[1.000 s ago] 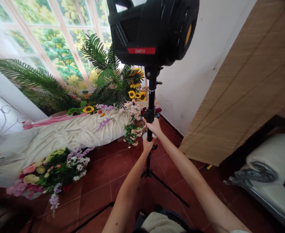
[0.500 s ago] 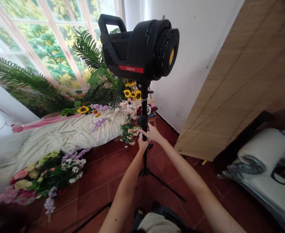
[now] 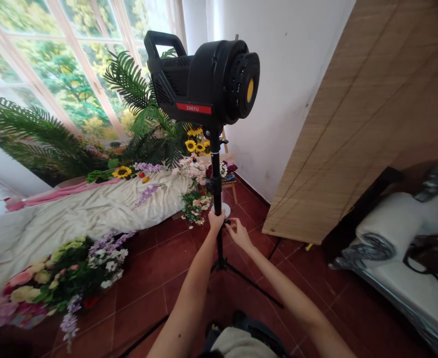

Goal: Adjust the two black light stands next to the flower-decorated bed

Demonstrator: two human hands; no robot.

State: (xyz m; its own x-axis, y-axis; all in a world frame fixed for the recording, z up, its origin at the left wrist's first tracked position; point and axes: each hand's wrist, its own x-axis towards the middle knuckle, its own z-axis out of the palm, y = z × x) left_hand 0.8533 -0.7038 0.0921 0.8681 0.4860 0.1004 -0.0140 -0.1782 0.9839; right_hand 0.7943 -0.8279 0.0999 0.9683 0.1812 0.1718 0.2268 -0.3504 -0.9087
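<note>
A black studio light [image 3: 204,79] with a red label sits on top of an upright black light stand [image 3: 215,171]. My left hand [image 3: 216,221] is wrapped round the stand's pole, below its upper collar. Just to the right and slightly lower, my right hand [image 3: 237,232] has its thumb and fingertips closed on a small black knob [image 3: 227,223] on the pole. The stand's legs [image 3: 254,284] spread over the red tiled floor below my hands.
Left, a bed with a cream cloth [image 3: 155,196] holds flowers, with a large bouquet [image 3: 51,273] at its near edge. Palm leaves [image 3: 129,89] stand before the window. Right are a bamboo blind [image 3: 316,149] and a white sofa [image 3: 401,223] with a dark bag [image 3: 437,256].
My right hand has moved down from the pole above my left hand to the knob beside it. The view has shifted slightly, so the light appears further left.
</note>
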